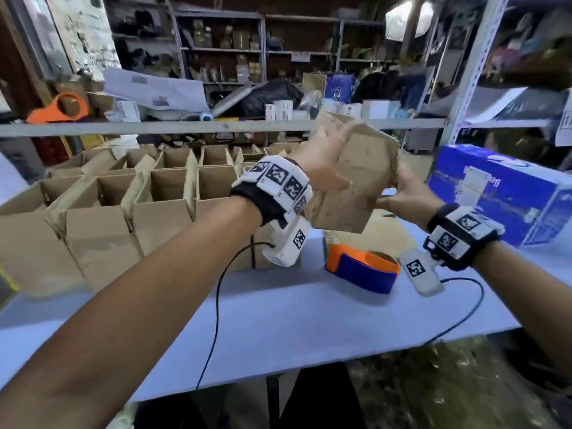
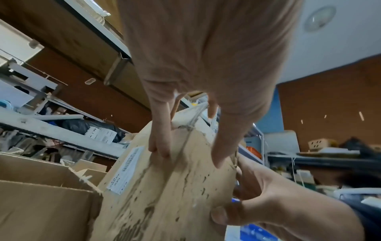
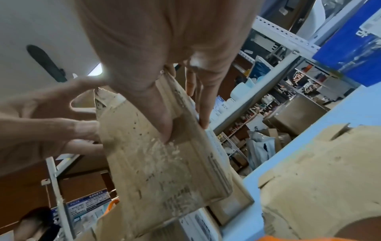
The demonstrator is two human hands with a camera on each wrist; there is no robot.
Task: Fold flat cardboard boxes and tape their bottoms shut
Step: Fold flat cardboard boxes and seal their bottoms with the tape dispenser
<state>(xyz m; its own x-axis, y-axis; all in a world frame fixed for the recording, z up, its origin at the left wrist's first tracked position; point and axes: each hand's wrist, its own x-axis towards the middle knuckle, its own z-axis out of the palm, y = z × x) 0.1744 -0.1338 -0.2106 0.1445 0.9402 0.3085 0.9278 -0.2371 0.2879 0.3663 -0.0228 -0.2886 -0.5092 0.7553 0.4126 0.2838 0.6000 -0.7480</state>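
Left hand (image 1: pixel 322 168) grips the flat cardboard box (image 1: pixel 356 184) from its left side: thumb across the near face, fingers (image 2: pixel 158 143) over the top edge and down the far face. Right hand (image 1: pixel 402 193) holds the box's right edge, thumb (image 3: pixel 163 127) pressed on the near face, fingers (image 3: pixel 204 114) wrapped behind. Box is held off the table (image 1: pixel 278 320), tilted, between the two hands and above the tape dispenser (image 1: pixel 362 270).

Hard to make out: head view is motion-blurred, so flap lines on the held box are unclear. Cannot tell whether it is fully flat or partly opened. Both palms are hidden behind the wrist units. Print on the box label (image 2: pixel 125 169) is unreadable.

Counts: one box in hand. One orange-and-blue tape dispenser on the table, just below the hands. A block of open folded boxes (image 1: pixel 161 196) stands on the table to the left in rows; the back rows blur together, so no exact count. One blue carton (image 1: pixel 501 193) to the right. A second orange dispenser (image 1: pixel 62 109) sits on the shelf (image 1: pixel 185 126) behind.
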